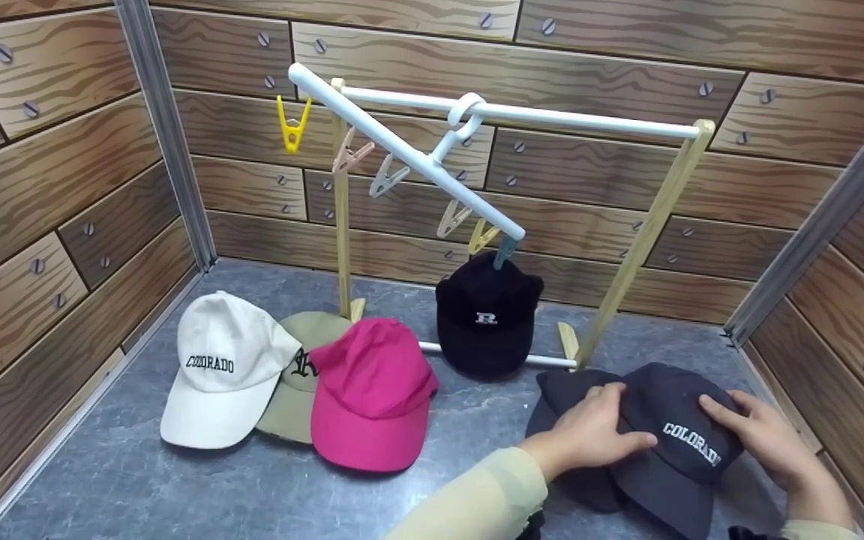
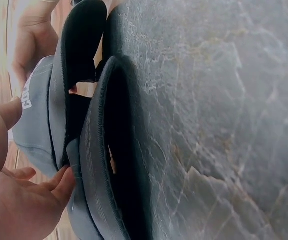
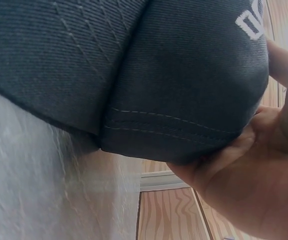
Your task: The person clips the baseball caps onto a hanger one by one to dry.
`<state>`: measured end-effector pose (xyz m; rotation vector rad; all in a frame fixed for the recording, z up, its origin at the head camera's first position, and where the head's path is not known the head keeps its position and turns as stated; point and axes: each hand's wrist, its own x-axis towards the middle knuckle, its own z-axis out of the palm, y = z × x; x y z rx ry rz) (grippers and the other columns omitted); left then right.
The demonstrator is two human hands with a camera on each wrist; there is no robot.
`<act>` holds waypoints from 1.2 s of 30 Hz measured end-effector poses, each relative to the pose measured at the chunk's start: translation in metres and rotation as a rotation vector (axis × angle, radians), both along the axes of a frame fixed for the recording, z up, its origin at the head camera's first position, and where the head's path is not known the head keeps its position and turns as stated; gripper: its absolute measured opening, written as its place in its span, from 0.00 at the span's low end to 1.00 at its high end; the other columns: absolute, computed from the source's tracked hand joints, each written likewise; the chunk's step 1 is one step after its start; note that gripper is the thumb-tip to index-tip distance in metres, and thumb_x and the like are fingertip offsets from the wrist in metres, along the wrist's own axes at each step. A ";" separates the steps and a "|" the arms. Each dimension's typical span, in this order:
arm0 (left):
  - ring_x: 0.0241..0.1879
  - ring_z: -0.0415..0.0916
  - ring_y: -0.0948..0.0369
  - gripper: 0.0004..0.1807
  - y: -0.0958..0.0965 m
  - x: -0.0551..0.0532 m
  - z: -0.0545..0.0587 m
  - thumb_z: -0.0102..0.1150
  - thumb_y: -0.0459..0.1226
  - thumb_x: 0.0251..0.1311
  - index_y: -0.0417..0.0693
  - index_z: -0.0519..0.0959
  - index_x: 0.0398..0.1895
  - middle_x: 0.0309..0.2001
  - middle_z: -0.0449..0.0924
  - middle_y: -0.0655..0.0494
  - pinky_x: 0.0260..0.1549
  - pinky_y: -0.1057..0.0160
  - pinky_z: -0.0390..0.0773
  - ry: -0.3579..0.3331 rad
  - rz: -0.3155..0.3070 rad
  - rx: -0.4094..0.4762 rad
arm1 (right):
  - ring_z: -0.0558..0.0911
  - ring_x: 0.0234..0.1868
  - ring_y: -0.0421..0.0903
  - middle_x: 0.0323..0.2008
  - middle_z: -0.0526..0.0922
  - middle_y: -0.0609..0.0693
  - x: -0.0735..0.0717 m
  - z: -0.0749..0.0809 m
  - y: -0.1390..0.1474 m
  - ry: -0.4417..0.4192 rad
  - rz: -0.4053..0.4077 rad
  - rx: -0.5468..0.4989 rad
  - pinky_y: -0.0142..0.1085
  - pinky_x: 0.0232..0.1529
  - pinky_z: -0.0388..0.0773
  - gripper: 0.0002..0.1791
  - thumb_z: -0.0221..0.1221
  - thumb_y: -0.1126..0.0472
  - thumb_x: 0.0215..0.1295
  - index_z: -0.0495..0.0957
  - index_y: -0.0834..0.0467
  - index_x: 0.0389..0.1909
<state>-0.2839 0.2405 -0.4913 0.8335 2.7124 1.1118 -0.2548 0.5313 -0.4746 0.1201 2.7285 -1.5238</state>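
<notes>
Head view: navy COLORADO cap (image 1: pixel 673 444) gripped between hands (image 1: pixel 589 433) (image 1: pixel 768 435)

The far wall (image 1: pixel 589 45), left wall (image 1: pixel 42 172) and right wall (image 1: pixel 844 345) are covered in brown plank patterning, light and dark boards mixed, with wavy grain, dark seams and slotted screw heads (image 1: pixel 548 27); a grey metal post (image 1: pixel 169 127) stands at the far left corner, and a matching upright (image 1: pixel 822 229) slants through the far right one; the floor surface (image 1: pixel 102 472) is grey and marbled, its pale veins clear in the left wrist view; a pale rail (image 3: pixel 163 183) edges a wall's base; soft light leaves a dull sheen on the grey.
</notes>
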 end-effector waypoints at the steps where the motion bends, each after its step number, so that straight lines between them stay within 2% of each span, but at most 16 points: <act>1: 0.66 0.76 0.68 0.43 0.000 0.000 0.000 0.70 0.63 0.70 0.54 0.70 0.80 0.70 0.77 0.61 0.63 0.67 0.78 -0.004 -0.002 0.003 | 0.87 0.35 0.43 0.36 0.87 0.48 0.000 0.000 0.000 0.000 -0.006 -0.008 0.36 0.42 0.85 0.18 0.55 0.53 0.90 0.78 0.67 0.57; 6: 0.68 0.75 0.67 0.43 -0.001 -0.001 0.000 0.70 0.63 0.70 0.53 0.70 0.80 0.71 0.76 0.60 0.64 0.67 0.77 -0.012 -0.007 0.030 | 0.88 0.37 0.44 0.38 0.88 0.47 -0.001 0.003 -0.002 0.016 0.002 -0.031 0.35 0.44 0.85 0.18 0.55 0.53 0.90 0.78 0.66 0.57; 11: 0.69 0.74 0.68 0.43 -0.002 -0.003 0.000 0.71 0.60 0.71 0.50 0.71 0.80 0.71 0.77 0.58 0.67 0.69 0.74 -0.028 -0.001 0.121 | 0.88 0.39 0.44 0.39 0.89 0.48 -0.001 0.005 -0.004 0.052 0.018 -0.070 0.35 0.45 0.85 0.16 0.55 0.56 0.89 0.78 0.67 0.57; 18: 0.66 0.76 0.68 0.41 -0.006 -0.008 0.002 0.71 0.58 0.71 0.49 0.72 0.79 0.69 0.79 0.57 0.67 0.69 0.74 -0.117 0.025 0.231 | 0.88 0.40 0.44 0.40 0.89 0.47 0.001 0.007 -0.007 0.110 0.027 -0.092 0.32 0.46 0.83 0.13 0.56 0.61 0.88 0.81 0.67 0.58; 25: 0.60 0.81 0.68 0.41 -0.009 -0.012 0.006 0.73 0.57 0.71 0.49 0.72 0.80 0.70 0.79 0.56 0.63 0.68 0.77 -0.181 0.051 0.305 | 0.88 0.36 0.44 0.37 0.89 0.49 0.004 0.008 -0.014 0.183 0.079 -0.147 0.34 0.41 0.85 0.08 0.55 0.69 0.85 0.82 0.67 0.53; 32: 0.70 0.75 0.65 0.39 -0.011 -0.014 0.011 0.73 0.59 0.70 0.51 0.75 0.77 0.71 0.79 0.56 0.71 0.65 0.72 -0.159 0.087 0.329 | 0.88 0.39 0.45 0.39 0.90 0.50 0.011 0.018 -0.025 0.222 0.154 -0.079 0.35 0.42 0.84 0.09 0.56 0.70 0.83 0.79 0.72 0.55; 36: 0.71 0.74 0.64 0.40 -0.014 -0.015 0.014 0.72 0.60 0.70 0.50 0.75 0.77 0.72 0.78 0.57 0.72 0.65 0.71 -0.161 0.078 0.332 | 0.87 0.42 0.44 0.41 0.90 0.48 0.013 0.022 -0.030 0.230 0.167 -0.029 0.34 0.45 0.83 0.12 0.58 0.70 0.83 0.79 0.73 0.58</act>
